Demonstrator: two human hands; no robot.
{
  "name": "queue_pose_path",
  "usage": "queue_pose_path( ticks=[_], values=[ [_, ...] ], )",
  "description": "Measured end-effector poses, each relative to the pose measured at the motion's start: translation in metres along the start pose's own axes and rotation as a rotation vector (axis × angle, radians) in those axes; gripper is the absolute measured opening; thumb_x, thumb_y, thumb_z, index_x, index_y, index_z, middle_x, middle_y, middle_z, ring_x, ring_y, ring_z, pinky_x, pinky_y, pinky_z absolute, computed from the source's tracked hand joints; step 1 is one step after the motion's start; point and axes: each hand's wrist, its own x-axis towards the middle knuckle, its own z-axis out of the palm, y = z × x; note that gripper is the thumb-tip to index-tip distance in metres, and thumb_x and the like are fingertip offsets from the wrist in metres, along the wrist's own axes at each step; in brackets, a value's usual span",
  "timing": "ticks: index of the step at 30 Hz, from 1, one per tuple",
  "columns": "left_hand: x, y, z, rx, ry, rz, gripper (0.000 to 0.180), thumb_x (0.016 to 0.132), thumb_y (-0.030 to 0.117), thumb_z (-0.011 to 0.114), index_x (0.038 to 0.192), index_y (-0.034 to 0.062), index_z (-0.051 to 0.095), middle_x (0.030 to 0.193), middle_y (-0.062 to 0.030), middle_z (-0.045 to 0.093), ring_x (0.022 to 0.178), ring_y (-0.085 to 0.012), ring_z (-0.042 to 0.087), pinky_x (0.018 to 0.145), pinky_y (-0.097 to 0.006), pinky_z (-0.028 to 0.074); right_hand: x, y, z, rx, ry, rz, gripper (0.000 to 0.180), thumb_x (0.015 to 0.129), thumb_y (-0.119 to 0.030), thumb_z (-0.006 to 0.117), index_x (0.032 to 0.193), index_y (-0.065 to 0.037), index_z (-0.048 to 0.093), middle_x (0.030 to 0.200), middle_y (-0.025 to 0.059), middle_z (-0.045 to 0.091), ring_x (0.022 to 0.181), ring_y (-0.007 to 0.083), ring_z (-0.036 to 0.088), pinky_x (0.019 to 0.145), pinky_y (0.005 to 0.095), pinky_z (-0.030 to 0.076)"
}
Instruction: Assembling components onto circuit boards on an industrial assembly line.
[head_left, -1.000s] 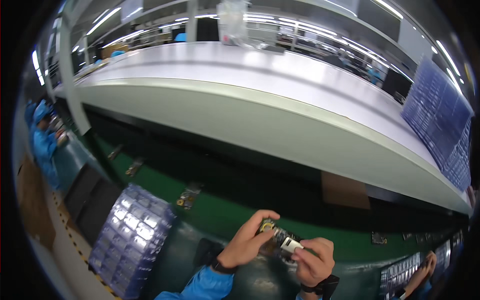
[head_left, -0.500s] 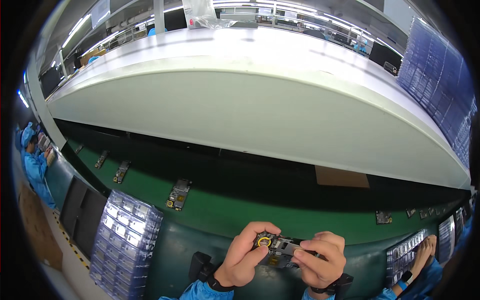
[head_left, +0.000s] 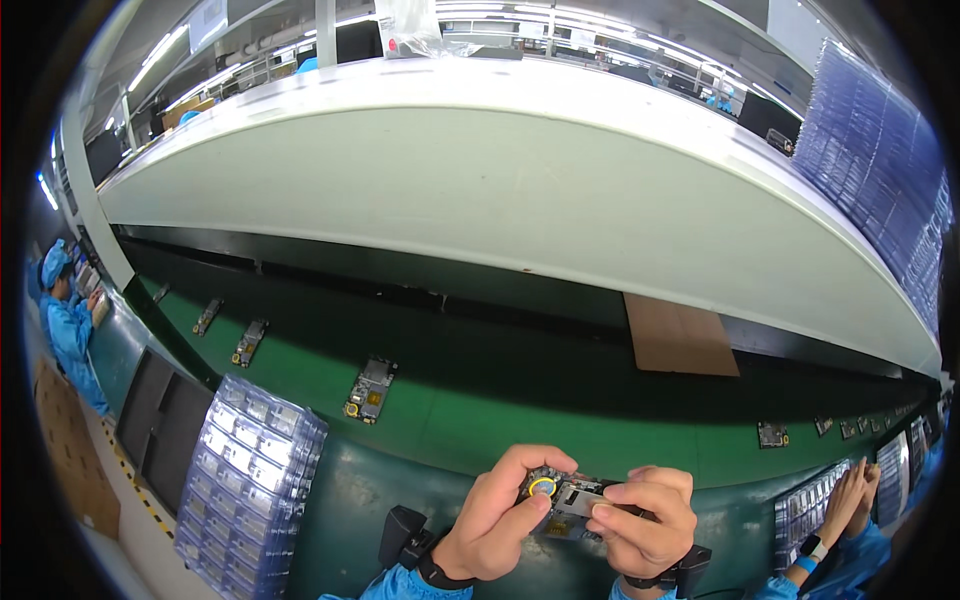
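Note:
My left hand (head_left: 500,520) and my right hand (head_left: 645,525) together hold a small circuit board (head_left: 565,498) low in the middle of the view, just above the near edge of the green conveyor belt (head_left: 520,400). The board is dark with silver parts and a round yellow ring near my left thumb. My left fingers pinch its left end; my right fingers curl over its right end. Both wrists carry dark bands below blue sleeves.
Several more circuit boards (head_left: 370,388) lie spaced along the belt. A stack of clear blister trays (head_left: 245,470) stands at my left beside dark trays (head_left: 160,425). A person in blue (head_left: 68,330) works far left; another person's hands (head_left: 845,505) work at right. A brown cardboard sheet (head_left: 680,335) lies under the long white shelf (head_left: 520,190).
The view has tilted down and shifted, so belt and trays sit higher and closer. My hands stay on the board; both have moved slightly with it, and the yellow ring shows more clearly.

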Motion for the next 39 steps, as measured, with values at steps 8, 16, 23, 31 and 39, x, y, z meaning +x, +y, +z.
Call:
queue_pose_path(
  ticks=[8, 16, 23, 31, 39],
  values=[
    [-0.0025, 0.0022, 0.0033, 0.010, -0.015, 0.009, 0.034, 0.096, 0.005, 0.047, 0.129, -0.0035, 0.050, 0.114, -0.0121, 0.064, 0.099, -0.0148, 0.060, 0.090, -0.030, 0.047, -0.0019, 0.0023, -0.0002, -0.002, 0.004, -0.023, 0.026, 0.068, -0.019, 0.088, 0.092, -0.016, 0.079, 0.096, 0.0046, 0.071, 0.089, 0.0244, 0.058, 0.074, 0.0366, 0.054],
    [-0.0003, 0.0053, 0.0047, 0.210, 0.022, 0.048, 0.027, 0.097, 0.002, 0.056, 0.124, -0.0015, 0.052, 0.100, -0.0066, 0.067, 0.079, -0.0055, 0.059, 0.069, -0.024, 0.048, -0.0019, 0.0042, 0.0018, -0.019, -0.033, -0.058, 0.027, 0.067, -0.019, 0.088, 0.093, -0.017, 0.079, 0.098, 0.0026, 0.071, 0.088, 0.0233, 0.058, 0.072, 0.0358, 0.055],
    [0.0013, 0.0041, 0.0061, 0.223, 0.025, 0.142, 0.022, 0.099, 0.004, 0.057, 0.121, -0.0009, 0.054, 0.091, -0.0048, 0.067, 0.071, -0.0035, 0.057, 0.063, -0.022, 0.047, 0.0006, 0.0033, -0.0017, -0.063, -0.027, -0.141, 0.030, 0.063, -0.016, 0.089, 0.092, -0.017, 0.080, 0.098, -0.0003, 0.071, 0.089, 0.0207, 0.058, 0.072, 0.0348, 0.056],
    [-0.0017, 0.0042, 0.0083, 0.263, 0.046, 0.150, 0.020, 0.098, 0.002, 0.060, 0.118, -0.0007, 0.055, 0.093, -0.0065, 0.069, 0.073, -0.0067, 0.061, 0.065, -0.024, 0.050, 0.0008, -0.0013, -0.0020, -0.063, -0.018, -0.109, 0.030, 0.063, -0.017, 0.090, 0.091, -0.017, 0.080, 0.098, 0.0000, 0.072, 0.089, 0.0207, 0.058, 0.074, 0.0348, 0.056],
    [-0.0033, 0.0079, 0.0073, 0.358, 0.066, 0.148, 0.015, 0.097, -0.001, 0.059, 0.110, -0.0026, 0.054, 0.100, -0.0171, 0.074, 0.088, -0.0141, 0.070, 0.079, -0.029, 0.057, -0.0009, -0.0024, 0.0011, -0.064, 0.002, -0.064, 0.027, 0.062, -0.017, 0.090, 0.088, -0.018, 0.081, 0.094, -0.0010, 0.070, 0.089, 0.0206, 0.058, 0.075, 0.0349, 0.056]
  ],
)
